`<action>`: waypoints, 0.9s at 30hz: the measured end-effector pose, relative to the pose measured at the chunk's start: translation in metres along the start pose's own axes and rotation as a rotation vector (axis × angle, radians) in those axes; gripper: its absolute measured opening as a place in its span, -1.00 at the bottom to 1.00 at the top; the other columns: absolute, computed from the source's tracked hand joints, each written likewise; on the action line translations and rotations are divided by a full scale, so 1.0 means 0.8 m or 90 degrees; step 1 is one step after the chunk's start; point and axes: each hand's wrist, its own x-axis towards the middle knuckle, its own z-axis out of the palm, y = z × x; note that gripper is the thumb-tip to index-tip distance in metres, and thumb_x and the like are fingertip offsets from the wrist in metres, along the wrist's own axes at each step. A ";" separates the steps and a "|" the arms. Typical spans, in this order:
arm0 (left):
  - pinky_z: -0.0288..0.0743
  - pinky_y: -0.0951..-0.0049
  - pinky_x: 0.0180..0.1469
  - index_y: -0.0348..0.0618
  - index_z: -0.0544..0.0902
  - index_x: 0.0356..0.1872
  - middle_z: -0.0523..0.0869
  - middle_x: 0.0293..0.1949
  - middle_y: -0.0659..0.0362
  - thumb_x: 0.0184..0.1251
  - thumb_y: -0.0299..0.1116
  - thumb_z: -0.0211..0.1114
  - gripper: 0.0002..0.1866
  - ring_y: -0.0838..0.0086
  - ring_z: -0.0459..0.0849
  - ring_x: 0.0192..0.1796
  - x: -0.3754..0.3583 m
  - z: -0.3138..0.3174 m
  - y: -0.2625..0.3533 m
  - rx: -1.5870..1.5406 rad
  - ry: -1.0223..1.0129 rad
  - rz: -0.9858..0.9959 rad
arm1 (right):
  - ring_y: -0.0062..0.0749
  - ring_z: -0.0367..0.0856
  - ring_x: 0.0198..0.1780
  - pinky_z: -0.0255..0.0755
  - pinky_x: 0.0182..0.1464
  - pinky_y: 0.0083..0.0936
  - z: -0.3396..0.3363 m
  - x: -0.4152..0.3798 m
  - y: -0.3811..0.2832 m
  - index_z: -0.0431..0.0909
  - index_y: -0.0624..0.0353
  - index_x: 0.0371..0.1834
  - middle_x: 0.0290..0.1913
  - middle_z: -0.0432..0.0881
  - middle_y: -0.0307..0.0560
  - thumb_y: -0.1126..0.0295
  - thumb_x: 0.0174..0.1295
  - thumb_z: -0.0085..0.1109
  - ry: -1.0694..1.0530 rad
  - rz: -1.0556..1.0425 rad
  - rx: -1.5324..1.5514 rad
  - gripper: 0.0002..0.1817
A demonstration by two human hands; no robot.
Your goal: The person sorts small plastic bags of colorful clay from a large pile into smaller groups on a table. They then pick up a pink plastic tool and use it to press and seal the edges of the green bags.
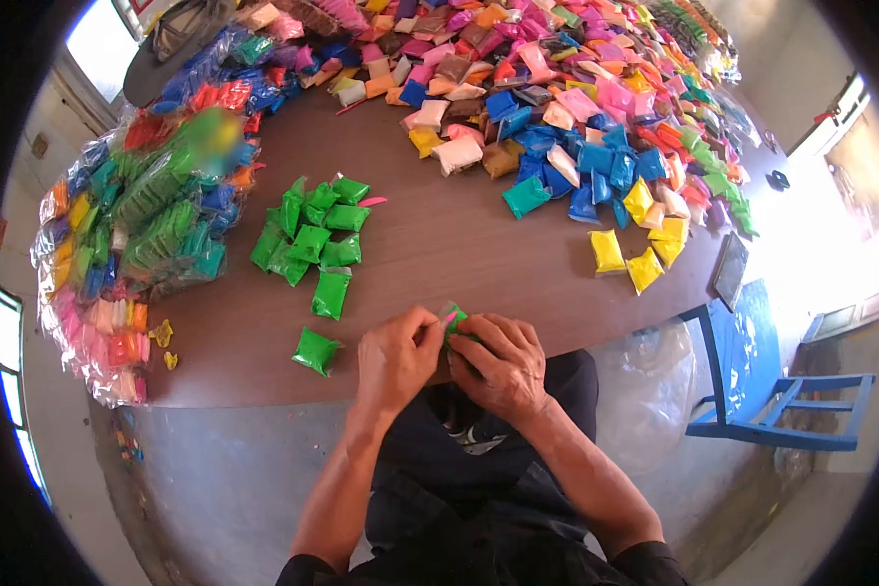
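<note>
At the table's near edge my right hand [506, 366] is closed around a small green packet [456, 324], which the fingers mostly cover. A thin pink strip [450, 316] shows at the packet's top. My left hand [400, 354] is beside it, thumb and fingers pinched together; what they hold, if anything, is hidden. Left of my hands lies a single green packet [314, 351] in clear wrapping. Beyond it is a loose group of several more green packets [309, 242], with another pink strip [372, 201] beside them.
A heap of many-coloured packets [557, 78] covers the table's [439, 244] far side. Bagged packets [156, 215] are piled at the left. Yellow packets [606, 251] and a dark phone-like slab [731, 271] lie at the right. A blue chair [752, 361] stands beyond the right edge.
</note>
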 end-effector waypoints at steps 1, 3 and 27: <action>0.53 0.28 -0.41 -0.25 0.73 -0.34 0.73 -0.52 0.04 0.40 -0.38 0.48 -0.84 0.34 0.70 -0.51 0.006 -0.001 -0.005 0.015 -0.008 -0.007 | -0.30 0.74 0.15 0.53 0.17 -0.24 0.001 0.000 0.000 0.75 -0.05 -0.09 0.08 0.73 -0.30 0.35 0.13 0.52 0.004 0.002 0.003 -0.73; 0.52 0.28 -0.42 -0.24 0.74 -0.33 0.73 -0.52 0.03 0.40 -0.38 0.49 -0.84 0.33 0.69 -0.52 0.018 -0.009 -0.014 0.045 -0.026 -0.021 | -0.30 0.75 0.14 0.54 0.17 -0.24 0.003 -0.002 -0.001 0.75 -0.05 -0.09 0.08 0.74 -0.30 0.36 0.13 0.52 0.011 0.005 0.005 -0.74; 0.57 0.06 -0.33 -0.20 0.74 -0.37 0.77 -0.47 -0.05 0.44 -0.25 0.43 -0.76 -0.02 0.77 -0.40 0.024 -0.010 -0.010 0.068 -0.073 0.000 | -0.27 0.79 0.02 0.60 0.05 -0.28 0.003 -0.002 -0.001 0.78 -0.07 -0.13 -0.01 0.74 -0.28 0.40 0.03 0.54 0.066 0.010 0.013 -0.71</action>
